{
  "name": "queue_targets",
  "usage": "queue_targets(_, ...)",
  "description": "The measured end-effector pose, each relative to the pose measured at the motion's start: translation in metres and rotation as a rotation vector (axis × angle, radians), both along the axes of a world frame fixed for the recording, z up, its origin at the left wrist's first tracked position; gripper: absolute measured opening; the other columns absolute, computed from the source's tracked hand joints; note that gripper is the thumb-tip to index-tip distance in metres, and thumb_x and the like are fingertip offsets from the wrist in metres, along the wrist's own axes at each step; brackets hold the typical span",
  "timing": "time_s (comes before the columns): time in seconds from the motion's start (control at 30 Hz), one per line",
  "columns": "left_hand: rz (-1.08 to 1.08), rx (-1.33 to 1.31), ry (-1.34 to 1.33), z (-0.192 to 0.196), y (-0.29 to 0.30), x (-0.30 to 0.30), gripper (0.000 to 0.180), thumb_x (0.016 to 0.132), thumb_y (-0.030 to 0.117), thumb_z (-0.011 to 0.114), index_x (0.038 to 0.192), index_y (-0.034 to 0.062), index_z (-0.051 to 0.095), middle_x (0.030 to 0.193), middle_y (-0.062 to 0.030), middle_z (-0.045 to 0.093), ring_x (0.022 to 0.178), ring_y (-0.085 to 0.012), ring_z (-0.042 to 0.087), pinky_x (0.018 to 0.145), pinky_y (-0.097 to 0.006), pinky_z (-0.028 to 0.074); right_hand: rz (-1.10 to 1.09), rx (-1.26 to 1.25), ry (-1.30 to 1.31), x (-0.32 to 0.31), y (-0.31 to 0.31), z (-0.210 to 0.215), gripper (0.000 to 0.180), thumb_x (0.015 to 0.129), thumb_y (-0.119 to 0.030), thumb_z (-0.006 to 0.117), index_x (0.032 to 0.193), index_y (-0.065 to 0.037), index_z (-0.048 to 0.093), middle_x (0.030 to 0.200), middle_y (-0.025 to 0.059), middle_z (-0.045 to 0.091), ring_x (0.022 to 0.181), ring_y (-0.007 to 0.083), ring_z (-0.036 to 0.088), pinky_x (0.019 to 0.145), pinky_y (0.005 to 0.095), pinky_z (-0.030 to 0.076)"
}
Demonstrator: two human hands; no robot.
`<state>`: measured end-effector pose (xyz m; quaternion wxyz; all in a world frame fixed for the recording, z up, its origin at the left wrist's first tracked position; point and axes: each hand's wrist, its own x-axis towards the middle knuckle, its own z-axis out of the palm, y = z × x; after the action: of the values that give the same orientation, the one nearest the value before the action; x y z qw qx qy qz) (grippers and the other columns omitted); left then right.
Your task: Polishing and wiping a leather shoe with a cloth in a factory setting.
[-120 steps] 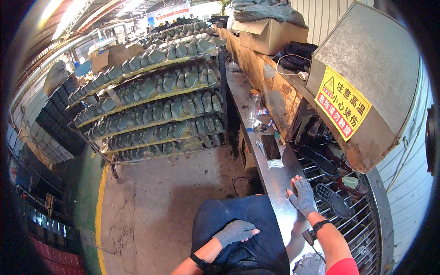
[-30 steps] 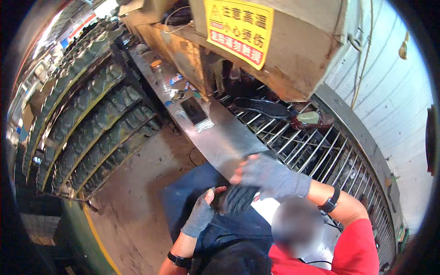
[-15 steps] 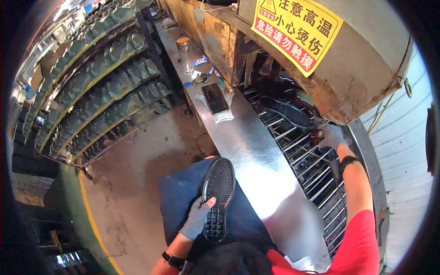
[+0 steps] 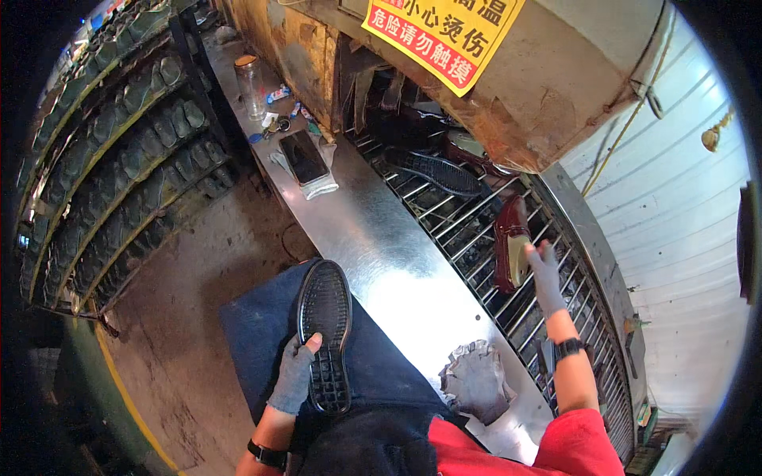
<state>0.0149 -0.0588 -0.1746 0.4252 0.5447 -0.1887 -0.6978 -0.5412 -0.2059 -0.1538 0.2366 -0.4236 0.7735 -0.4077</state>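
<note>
My left hand (image 4: 293, 373), in a grey fingerless-tipped glove, grips a black shoe sole (image 4: 325, 305) by its narrower near end. Its thumb presses on the ridged face, and the sole stands over my dark-clad lap. To the right, my gloved right hand (image 4: 544, 278) has hold of a dark red shoe upper (image 4: 510, 230) with a pale inside, at its near end, over the metal bar rack (image 4: 444, 214). Part of the grip is hidden. Another black sole (image 4: 436, 172) lies on the rack farther off, beside a second dark red shoe upper (image 4: 468, 151).
A metal ledge (image 4: 357, 214) carries a phone on a cloth (image 4: 303, 157), a glass bottle (image 4: 248, 87), keys (image 4: 279, 124) and a crumpled grey piece (image 4: 478, 381). A boxy machine housing (image 4: 548, 79) overhangs the rack. Shelves of shoe forms (image 4: 119, 159) stand left.
My right hand has drawn back toward me along the rack with the dark red shoe upper, now more visible. The left hand keeps its hold on the sole. The view has shifted right.
</note>
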Motion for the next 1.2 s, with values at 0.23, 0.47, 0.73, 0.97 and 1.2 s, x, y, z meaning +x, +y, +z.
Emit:
queue_targets(0.23, 0.167, -0.264, -0.322, 0.016, 0.011, 0.007, 0.037, 0.106, 0.024, 0.066, 0.132, -0.0026, 0.062, 0.115, -0.0031, 0.066, 0.095, -0.0084, 0.06, 0.083, -0.027, 0.052, 0.26, 0.042, -0.686, 0.051, 0.018, -0.012, 0.057, 0.095, -0.028, 0.077, 0.143, -0.004, 0.056, 0.121, 0.005, 0.07, 0.102, 0.0168, 0.071, 0.087, 0.0335, 0.06)
queue_targets(0.47, 0.103, -0.593, -0.087, 0.067, -0.015, 0.008, 0.053, 0.113, 0.038, 0.05, 0.149, -0.0002, 0.052, 0.137, -0.017, 0.063, 0.129, -0.026, 0.062, 0.111, -0.041, 0.05, 0.547, 0.405, -1.204, 0.141, 0.105, 0.02, 0.092, 0.085, -0.036, 0.078, 0.156, 0.008, 0.04, 0.14, 0.0256, 0.064, 0.118, 0.0327, 0.071, 0.101, 0.0425, 0.061)
queue_targets(0.73, 0.229, -0.589, 0.027, 0.106, -0.032, -0.012, 0.081, 0.104, 0.051, 0.063, 0.164, 0.0083, 0.029, 0.149, -0.0154, 0.053, 0.139, -0.0249, 0.051, 0.115, -0.041, 0.043, 0.874, 0.366, -0.885, 0.296, 0.128, 0.094, 0.107, 0.07, -0.034, 0.093, 0.157, 0.0, 0.041, 0.145, 0.015, 0.061, 0.13, 0.0276, 0.062, 0.112, 0.0409, 0.05)
queue_targets(0.97, 0.142, -0.521, 0.493, 0.089, 0.0, 0.005, 0.081, 0.103, 0.065, 0.056, 0.158, 0.0084, 0.038, 0.135, -0.0226, 0.063, 0.121, -0.0307, 0.067, 0.105, -0.046, 0.057, 1.005, 0.33, -1.061, 0.337, 0.148, 0.096, 0.122, 0.083, -0.093, 0.055, 0.16, 0.0, 0.038, 0.154, 0.0173, 0.055, 0.14, 0.0281, 0.055, 0.117, 0.0458, 0.044)
queue_targets(1.2, 0.118, -0.508, 0.578, 0.085, 0.004, -0.007, 0.075, 0.11, 0.063, 0.042, 0.149, 0.0004, 0.053, 0.139, -0.0133, 0.065, 0.124, -0.0221, 0.065, 0.11, -0.038, 0.053, 0.954, 0.853, -1.52, 0.339, 0.134, 0.061, 0.132, 0.073, -0.1, 0.051, 0.163, -0.005, 0.034, 0.154, 0.0223, 0.053, 0.138, 0.0399, 0.057, 0.114, 0.0574, 0.048)
